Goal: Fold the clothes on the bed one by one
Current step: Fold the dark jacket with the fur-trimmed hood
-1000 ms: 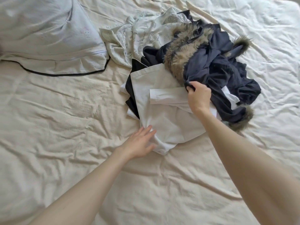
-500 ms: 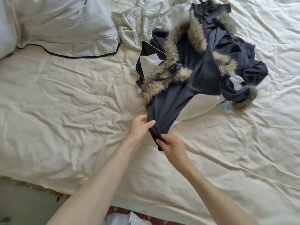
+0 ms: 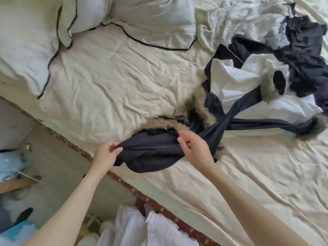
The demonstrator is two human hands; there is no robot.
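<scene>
Wide cream-sheeted bed [image 3: 124,82], rumpled all over, and stretched across its near edge is the dark navy garment with tan fur trim [image 3: 154,150]. Its two long sleeves cross and trail right toward the heap, one fur cuff lying at the far right. Left hand [image 3: 106,155] is pinched shut on the garment's near-left corner, thumb and fingers bunching the cloth just past the mattress edge. Right hand [image 3: 195,151] is loosely open, fingers curled and spread, fingertips brushing the dark fabric beside the fur collar; whether it actually grips, I cannot tell.

Behind them, upper right, sits the heap of remaining clothes [image 3: 266,55]: white cloth, black pieces and a pale printed fabric, tangled with the sleeves lying over the white. Two pale grey pillows with black piping [image 3: 145,20] lie along the upper left, well apart from the hands.

Both forearms come up bare from the bottom, the left angled in from lower left, the right from lower right, wrists bent over the garment.
</scene>
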